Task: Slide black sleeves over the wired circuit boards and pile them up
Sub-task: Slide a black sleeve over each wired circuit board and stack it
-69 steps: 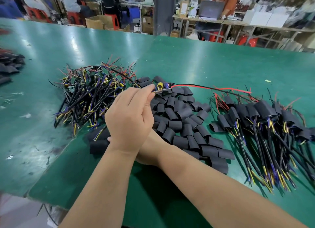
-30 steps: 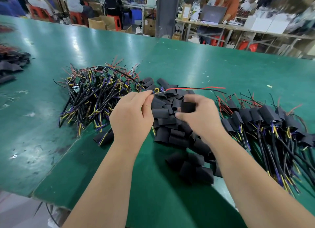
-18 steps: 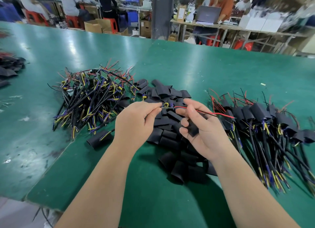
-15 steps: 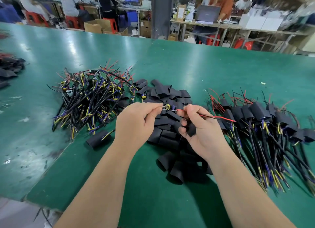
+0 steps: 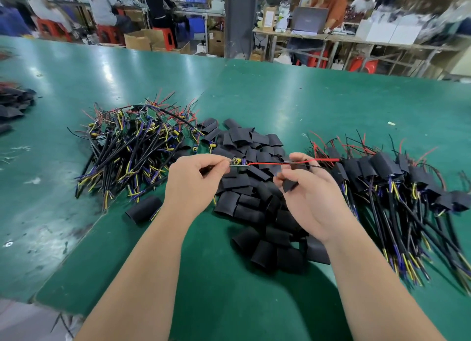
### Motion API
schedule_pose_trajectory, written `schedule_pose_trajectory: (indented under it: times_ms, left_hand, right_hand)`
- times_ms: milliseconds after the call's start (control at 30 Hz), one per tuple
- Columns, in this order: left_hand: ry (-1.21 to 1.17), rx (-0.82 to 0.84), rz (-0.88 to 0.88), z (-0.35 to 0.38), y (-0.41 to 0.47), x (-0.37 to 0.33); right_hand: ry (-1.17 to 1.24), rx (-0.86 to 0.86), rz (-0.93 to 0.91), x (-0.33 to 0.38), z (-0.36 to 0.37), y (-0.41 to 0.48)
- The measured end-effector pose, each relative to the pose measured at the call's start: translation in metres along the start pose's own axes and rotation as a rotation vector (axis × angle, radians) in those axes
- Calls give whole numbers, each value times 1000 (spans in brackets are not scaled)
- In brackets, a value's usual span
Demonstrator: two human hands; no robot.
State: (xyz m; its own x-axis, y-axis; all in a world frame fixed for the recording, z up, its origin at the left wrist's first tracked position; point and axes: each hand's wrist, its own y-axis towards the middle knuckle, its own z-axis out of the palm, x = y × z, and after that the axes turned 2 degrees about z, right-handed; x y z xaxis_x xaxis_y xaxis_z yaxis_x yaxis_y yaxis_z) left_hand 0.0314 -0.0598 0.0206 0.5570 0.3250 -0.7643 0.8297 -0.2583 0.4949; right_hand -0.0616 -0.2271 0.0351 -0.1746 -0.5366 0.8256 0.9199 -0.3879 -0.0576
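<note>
My left hand (image 5: pixel 196 185) pinches a small wired circuit board (image 5: pixel 239 161) above the heap of loose black sleeves (image 5: pixel 254 187). Its red and black wires (image 5: pixel 293 163) run right, past my right hand's fingertips. My right hand (image 5: pixel 311 200) holds one black sleeve (image 5: pixel 289 184) between thumb and fingers, just below the wires. A pile of bare wired boards (image 5: pixel 132 147) lies to the left. A pile of sleeved boards (image 5: pixel 397 187) lies to the right.
A single black sleeve (image 5: pixel 144 209) lies near the seam of the green table (image 5: pixel 305 106). More dark parts (image 5: pixel 12 106) sit at the far left edge. Seated people, stools, boxes and benches fill the background.
My right hand picked a sleeve out of the heap and brought it up to the board's wires. Both hands have since shifted slightly right; the wires now stretch out level.
</note>
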Motion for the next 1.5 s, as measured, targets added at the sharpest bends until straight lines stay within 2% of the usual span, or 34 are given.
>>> schedule_pose_trajectory:
  times_ms: [200, 333, 467, 533, 667, 733, 800, 933, 1167, 1433, 1500]
  left_hand:
    - [-120, -81, 31, -2, 3, 4]
    - [-145, -166, 50, -3, 4, 6]
    - [-165, -211, 46, -3, 5, 6]
    - [-168, -224, 52, -3, 5, 6]
    - [-168, -240, 59, -4, 5, 6]
    - [-164, -241, 58, -4, 5, 6]
    - [-153, -240, 61, -5, 5, 6]
    - [-141, -243, 72, -4, 5, 8]
    - [-144, -252, 68, -4, 5, 9]
    - [-145, -260, 48, -3, 5, 9]
    - [-154, -243, 55, -2, 3, 5]
  right_hand:
    - [-42, 15, -8, 8, -9, -6]
    - [-80, -169, -14, 15, -15, -2]
    - [-40, -225, 105, 21, -21, 1]
    - [-26, -181, 106, 21, -23, 0]
    - [-21, -10, -47, 18, -28, 0]
    - [13, -70, -106, 18, -31, 1]
    - [162, -155, -143, 19, -33, 3]
    - [361, -100, -194, 23, -34, 3]
    - [336, -39, -139, 20, -23, -4]
    - [270, 129, -177, 16, -21, -7]
    - [220, 114, -191, 13, -19, -7]
